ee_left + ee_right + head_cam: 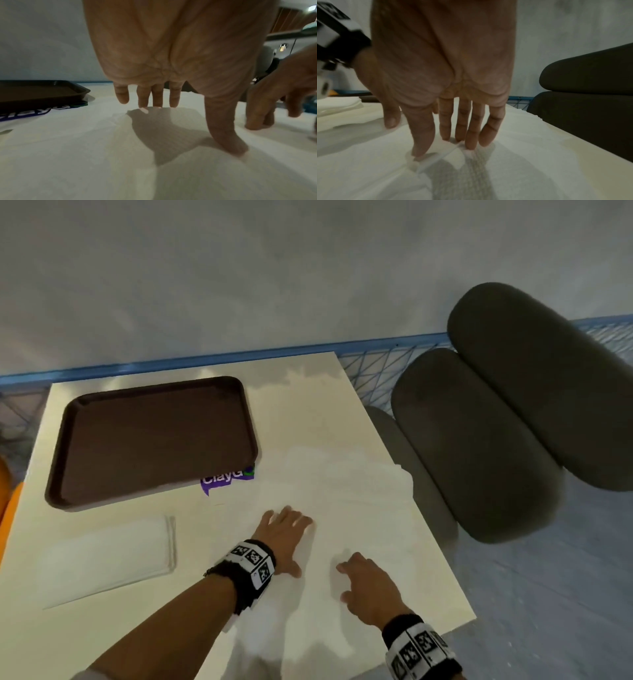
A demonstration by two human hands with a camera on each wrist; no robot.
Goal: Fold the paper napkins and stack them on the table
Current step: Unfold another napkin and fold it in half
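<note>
A large white paper napkin (342, 491) lies spread out over the right half of the pale table (308, 392). My left hand (291, 539) lies flat on its left part, fingers (175, 97) straight and thumb pressed down. My right hand (352, 582) is just to the right, nearer me, fingers (471, 135) and thumb touching the paper (530, 155). A small raised crease runs between that thumb and the fingers. A stack of folded napkins (106, 559) sits on the table to the left, also seen as the white stack (339, 106) in the right wrist view.
A dark brown tray (154, 440) with nothing on it sits at the back left, over a purple sticker (226, 479). Dark grey padded chairs (479, 440) stand close along the table's right edge. The napkin's far right corner reaches that edge. Something orange (7, 501) is at the far left.
</note>
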